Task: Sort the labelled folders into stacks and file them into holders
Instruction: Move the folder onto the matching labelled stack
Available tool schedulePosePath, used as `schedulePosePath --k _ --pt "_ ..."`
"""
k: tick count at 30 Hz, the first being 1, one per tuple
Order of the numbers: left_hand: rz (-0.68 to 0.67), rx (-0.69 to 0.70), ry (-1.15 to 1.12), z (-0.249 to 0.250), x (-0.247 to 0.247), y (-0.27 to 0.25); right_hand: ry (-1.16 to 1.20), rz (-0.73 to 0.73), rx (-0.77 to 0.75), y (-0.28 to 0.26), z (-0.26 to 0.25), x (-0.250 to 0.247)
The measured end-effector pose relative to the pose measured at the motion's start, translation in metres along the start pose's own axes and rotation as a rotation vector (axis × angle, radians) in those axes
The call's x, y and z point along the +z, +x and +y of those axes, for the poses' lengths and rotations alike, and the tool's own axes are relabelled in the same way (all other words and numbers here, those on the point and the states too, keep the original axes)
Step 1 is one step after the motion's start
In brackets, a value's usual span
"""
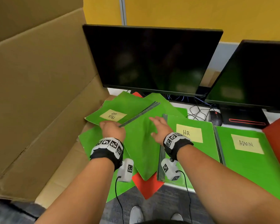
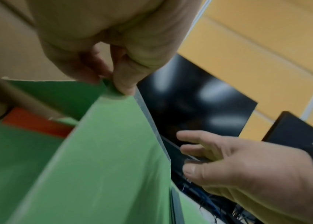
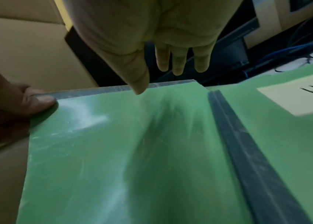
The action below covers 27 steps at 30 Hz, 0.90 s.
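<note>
Both bare forearms reach forward: the left hand [image 1: 113, 129] pinches with curled fingers while the right hand [image 1: 158, 128] spreads flat, fingers straight.

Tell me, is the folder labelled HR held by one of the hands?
No. The HR folder lies flat beside the ADMIN folder, with neither hand gripping it.

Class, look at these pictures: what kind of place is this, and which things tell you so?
Most likely an office desk: two dark monitors, a computer mouse with tangled cables, and green folders labelled HR and ADMIN.
</note>
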State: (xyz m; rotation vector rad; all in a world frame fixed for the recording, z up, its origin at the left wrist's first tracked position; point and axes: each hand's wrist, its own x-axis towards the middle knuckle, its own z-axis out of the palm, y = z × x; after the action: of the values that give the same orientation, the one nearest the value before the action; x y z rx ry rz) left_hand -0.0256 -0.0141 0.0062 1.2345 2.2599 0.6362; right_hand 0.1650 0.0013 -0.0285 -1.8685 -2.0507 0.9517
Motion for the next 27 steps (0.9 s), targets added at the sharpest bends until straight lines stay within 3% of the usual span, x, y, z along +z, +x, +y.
schedulePosePath --k 8,15,17,19,21,23,25,27 --pt "0.287 0.241 -0.135 0.035 -0.047 -0.005 0.033 0.221 -0.093 0.017 -0.041 -0.041" --pt "0.437 0.517 -0.360 0.040 -0.068 0.008 -0.171 0.565 -0.086 0.020 -0.052 -0.070" --pt "0.491 0.478 -0.495 0.040 -0.066 0.012 -0.225 0.583 -0.126 0.021 -0.054 -0.081" --pt "0.506 0.333 -0.557 0.040 -0.059 0.012 -0.235 0.595 -0.169 0.018 -0.056 -0.088" --pt "0.417 0.212 -0.533 0.042 -0.049 0.012 -0.203 0.614 -0.186 0.015 -0.057 -0.091" --pt "0.182 0.149 -0.568 0.046 -0.036 0.009 -0.175 0.584 -0.226 0.011 -0.059 -0.089" --pt "-0.067 0.048 -0.711 0.050 -0.025 0.005 -0.172 0.471 -0.298 0.008 -0.061 -0.083" --pt "-0.223 -0.053 -0.900 0.052 -0.015 0.003 -0.154 0.349 -0.377 0.007 -0.061 -0.073"
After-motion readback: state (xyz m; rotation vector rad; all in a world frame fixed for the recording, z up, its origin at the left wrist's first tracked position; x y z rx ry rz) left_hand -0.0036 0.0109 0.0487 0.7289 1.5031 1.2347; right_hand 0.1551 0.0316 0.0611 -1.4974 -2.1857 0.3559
